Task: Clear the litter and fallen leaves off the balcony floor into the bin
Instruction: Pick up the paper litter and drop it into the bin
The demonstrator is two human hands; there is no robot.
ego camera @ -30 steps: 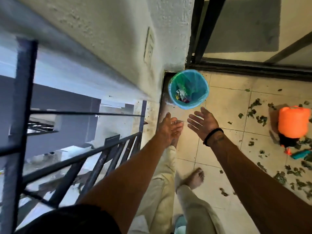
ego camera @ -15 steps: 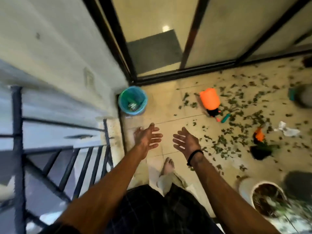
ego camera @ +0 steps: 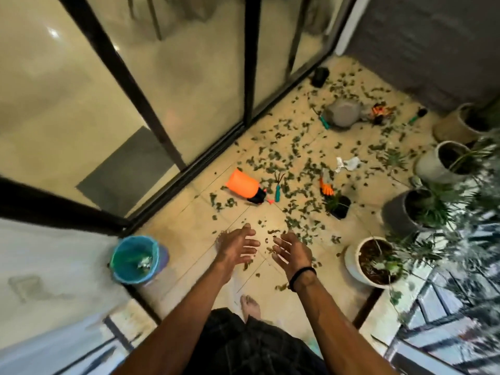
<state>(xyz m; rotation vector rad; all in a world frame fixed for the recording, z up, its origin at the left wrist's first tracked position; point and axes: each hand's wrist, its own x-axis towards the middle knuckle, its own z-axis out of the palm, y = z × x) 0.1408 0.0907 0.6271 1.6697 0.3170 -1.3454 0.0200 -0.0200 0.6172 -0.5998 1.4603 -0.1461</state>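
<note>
A blue bin (ego camera: 135, 259) with litter inside stands in the left corner by the wall. Green fallen leaves (ego camera: 284, 161) lie scattered across the tiled balcony floor, thickest toward the right and far end. A crumpled white paper (ego camera: 347, 163) lies among them. My left hand (ego camera: 236, 246) and my right hand (ego camera: 292, 251) are held out side by side above the floor, fingers spread and holding nothing. Both are right of the bin and just short of the nearest leaves.
An orange sprayer (ego camera: 244, 186) lies on its side with a teal hand rake (ego camera: 278, 189) beside it. Orange gloves (ego camera: 326, 186), a tipped black pot (ego camera: 338, 205), a grey overturned pot (ego camera: 342, 115) and several planters (ego camera: 374, 262) line the right. Glass sliding doors (ego camera: 189, 90) stand on the left.
The view has swung right from the bin toward the leaf-strewn floor. Both hands stayed open and moved away from the bin, which now lies to their left.
</note>
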